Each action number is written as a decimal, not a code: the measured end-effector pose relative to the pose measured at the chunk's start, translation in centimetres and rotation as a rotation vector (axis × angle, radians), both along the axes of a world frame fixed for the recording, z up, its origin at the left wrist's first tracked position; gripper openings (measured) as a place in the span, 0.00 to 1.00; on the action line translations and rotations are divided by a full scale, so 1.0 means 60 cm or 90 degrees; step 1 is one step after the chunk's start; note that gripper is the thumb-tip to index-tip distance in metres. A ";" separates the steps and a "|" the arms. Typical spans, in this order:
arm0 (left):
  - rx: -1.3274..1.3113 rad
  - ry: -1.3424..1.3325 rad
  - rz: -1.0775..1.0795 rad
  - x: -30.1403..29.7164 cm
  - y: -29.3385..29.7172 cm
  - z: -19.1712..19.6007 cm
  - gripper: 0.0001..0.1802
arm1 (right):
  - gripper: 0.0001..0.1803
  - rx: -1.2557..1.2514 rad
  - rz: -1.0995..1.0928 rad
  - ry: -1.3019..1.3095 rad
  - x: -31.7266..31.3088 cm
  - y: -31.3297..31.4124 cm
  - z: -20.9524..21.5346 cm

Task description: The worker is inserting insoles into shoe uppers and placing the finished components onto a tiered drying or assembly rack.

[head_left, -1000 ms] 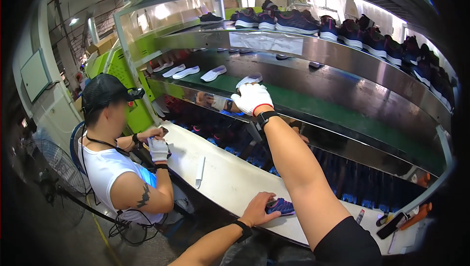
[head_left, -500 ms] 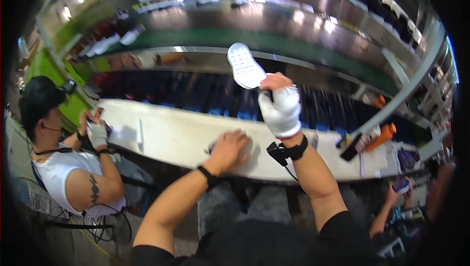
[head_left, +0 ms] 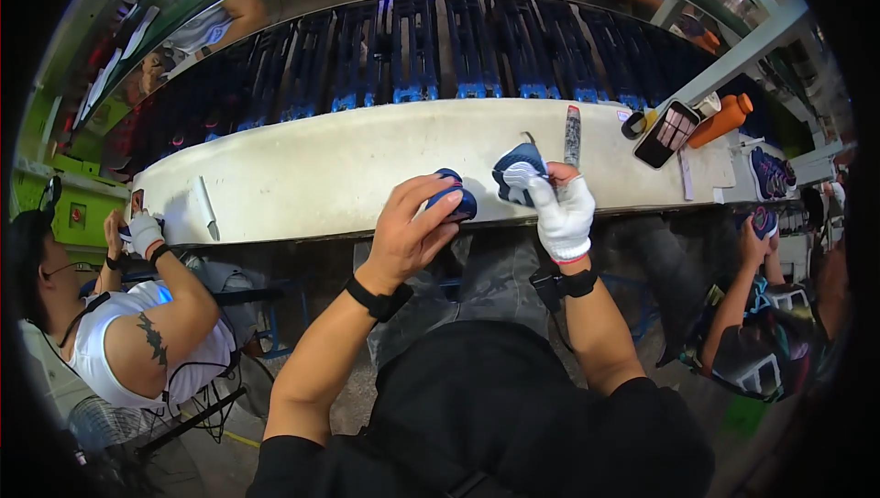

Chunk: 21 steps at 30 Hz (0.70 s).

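My bare left hand (head_left: 403, 227) is above the near edge of the white bench (head_left: 348, 159), fingers curled round a dark blue rounded piece (head_left: 460, 201), apparently part of a shoe. Its lower part is hidden behind the hand. To the right, my right hand (head_left: 564, 214), in a white fingerless glove, grips a navy shoe (head_left: 519, 173) with a pale wavy-lined side panel. Thumb and fingers close on its right side. A small gap separates the two pieces.
Behind the bench runs a row of dark blue slatted racks (head_left: 417, 49). At right are a phone (head_left: 667, 134), an orange bottle (head_left: 722, 121) and a purple shoe (head_left: 772, 174). A marker-like tube (head_left: 573, 136) lies beyond my right hand. Co-workers (head_left: 174, 342) sit on both sides.
The white sole is gone from my right hand, which has come down and now holds the navy shoe. My left hand has lifted off the bench with the blue piece. The view has tilted down.
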<state>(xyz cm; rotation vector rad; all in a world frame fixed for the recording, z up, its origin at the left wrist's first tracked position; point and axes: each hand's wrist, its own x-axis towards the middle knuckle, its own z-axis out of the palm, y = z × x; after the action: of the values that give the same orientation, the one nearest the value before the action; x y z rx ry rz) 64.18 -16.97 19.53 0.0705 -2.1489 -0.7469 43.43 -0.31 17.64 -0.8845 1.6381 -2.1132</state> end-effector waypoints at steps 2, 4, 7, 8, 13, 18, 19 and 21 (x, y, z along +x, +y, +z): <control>-0.064 -0.056 0.054 0.035 0.010 0.012 0.37 | 0.18 0.028 0.007 0.002 0.005 0.032 0.005; -0.144 -0.094 0.129 0.048 0.008 0.032 0.29 | 0.21 -0.022 0.097 -0.059 0.035 0.042 0.023; 0.355 -0.040 0.130 0.051 0.039 0.009 0.11 | 0.19 -0.067 0.220 -0.038 0.074 0.019 0.009; 0.358 0.020 0.106 0.048 0.037 -0.011 0.08 | 0.22 -0.058 0.243 -0.024 0.092 0.008 0.011; 0.214 0.005 0.076 0.052 0.041 0.011 0.08 | 0.18 -0.034 0.258 0.062 0.114 -0.016 0.005; 0.206 -0.022 0.083 0.053 0.037 0.005 0.15 | 0.22 -0.004 0.221 0.286 0.095 -0.026 -0.007; 0.190 -0.029 0.079 0.053 0.035 0.004 0.16 | 0.22 -0.001 0.223 0.289 0.093 -0.026 -0.007; 0.184 -0.030 0.082 0.051 0.034 0.002 0.16 | 0.22 0.004 0.218 0.307 0.090 -0.027 -0.006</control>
<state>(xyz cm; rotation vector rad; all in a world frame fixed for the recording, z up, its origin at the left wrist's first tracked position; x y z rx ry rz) 67.24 -14.94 19.66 0.3780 -2.0436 -0.9815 48.84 -1.92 17.27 -1.6392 1.5496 -1.7444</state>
